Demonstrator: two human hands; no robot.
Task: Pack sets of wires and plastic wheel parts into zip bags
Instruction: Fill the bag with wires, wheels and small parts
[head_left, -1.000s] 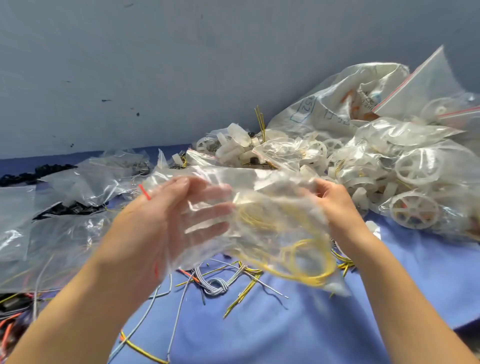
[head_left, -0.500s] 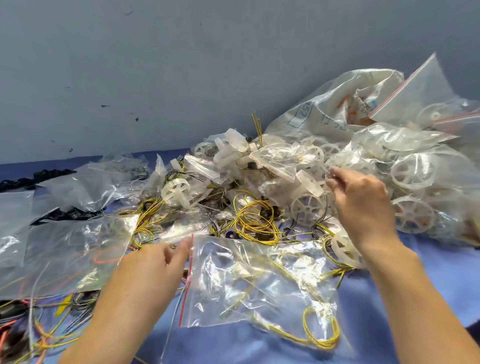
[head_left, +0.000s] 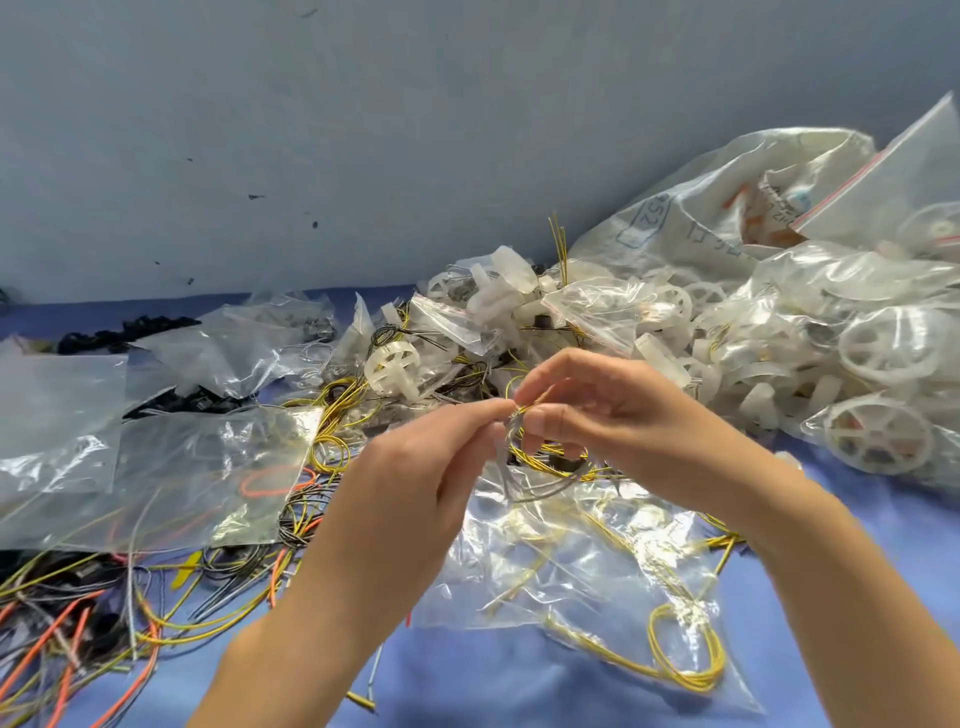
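Fingertips of my left hand (head_left: 415, 467) and right hand (head_left: 623, 431) meet at frame centre, pinching a coiled wire (head_left: 553, 453) that hangs just above the zip bag (head_left: 597, 571) on the blue cloth (head_left: 519, 691).

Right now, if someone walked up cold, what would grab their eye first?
Dead centre, the left hand and right hand pinch a small coil of yellow and grey wire between their fingertips, over a clear zip bag of yellow wires lying flat on the blue cloth. To the right rises a heap of bagged white spoked wheels; at lower left sprawls a tangle of orange and yellow loose wires.
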